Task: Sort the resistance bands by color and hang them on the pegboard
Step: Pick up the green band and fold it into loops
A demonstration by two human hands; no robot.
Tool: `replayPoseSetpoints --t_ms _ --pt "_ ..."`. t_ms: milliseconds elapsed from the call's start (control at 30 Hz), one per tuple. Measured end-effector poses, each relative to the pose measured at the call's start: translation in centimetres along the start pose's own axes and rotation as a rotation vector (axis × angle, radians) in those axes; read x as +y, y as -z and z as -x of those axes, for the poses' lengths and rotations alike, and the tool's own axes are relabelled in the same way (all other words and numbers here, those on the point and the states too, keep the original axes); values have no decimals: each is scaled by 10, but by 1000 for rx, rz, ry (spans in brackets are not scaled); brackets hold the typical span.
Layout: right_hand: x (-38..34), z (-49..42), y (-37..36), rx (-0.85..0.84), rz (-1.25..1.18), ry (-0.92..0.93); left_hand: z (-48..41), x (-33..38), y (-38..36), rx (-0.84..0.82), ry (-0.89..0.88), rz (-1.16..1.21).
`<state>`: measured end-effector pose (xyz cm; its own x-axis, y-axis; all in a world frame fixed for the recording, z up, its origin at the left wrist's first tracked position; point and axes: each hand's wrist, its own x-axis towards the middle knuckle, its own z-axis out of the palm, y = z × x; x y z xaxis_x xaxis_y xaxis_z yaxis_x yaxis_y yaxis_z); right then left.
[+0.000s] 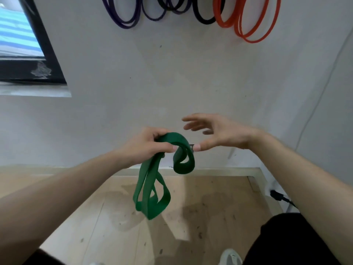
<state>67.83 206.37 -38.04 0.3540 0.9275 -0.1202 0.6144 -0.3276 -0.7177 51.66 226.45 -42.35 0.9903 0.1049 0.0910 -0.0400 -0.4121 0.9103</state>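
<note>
1 green band: soft, floppy, we judge.
Left grip: pinches top fold; good hold.
Right grip: spread, empty.

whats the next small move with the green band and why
Probably close the right hand on the upper loop of the green band and draw it away from the left hand to open the band out. The left hand grips it bunched and twisted, the right hand is open with its thumb beside that loop, and purple bands, a black band and orange bands hang above.
</note>
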Motion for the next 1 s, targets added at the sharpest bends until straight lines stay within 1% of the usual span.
replayPoseSetpoints --t_ms 100,167,233,300,333,433,533,633,800,1000 --pt "-11 -17 -33 -42 88 29 3 4 0 -9 -7 32" --pt "-13 -22 -43 0 111 59 4 1 4 2 11 63" --pt "-16 -23 -42 50 69 65 7 -3 7 23 21 98" --pt "-21 -19 -34 72 -14 57 8 -8 7 47 15 71" --pt "-24 -17 -30 80 -17 59 9 -10 7 51 16 52" --pt "-32 -15 -26 129 127 106 10 -14 3 68 41 18" --pt "-33 -15 -25 154 171 127 9 -14 2 49 39 -56" --pt "-30 -15 -23 146 200 125 7 -15 9 10 68 -43" --pt "-25 -14 -22 146 115 108 7 -11 19 -28 125 105" --pt "-29 -12 -34 248 -176 168 11 -13 -6 -5 149 243"
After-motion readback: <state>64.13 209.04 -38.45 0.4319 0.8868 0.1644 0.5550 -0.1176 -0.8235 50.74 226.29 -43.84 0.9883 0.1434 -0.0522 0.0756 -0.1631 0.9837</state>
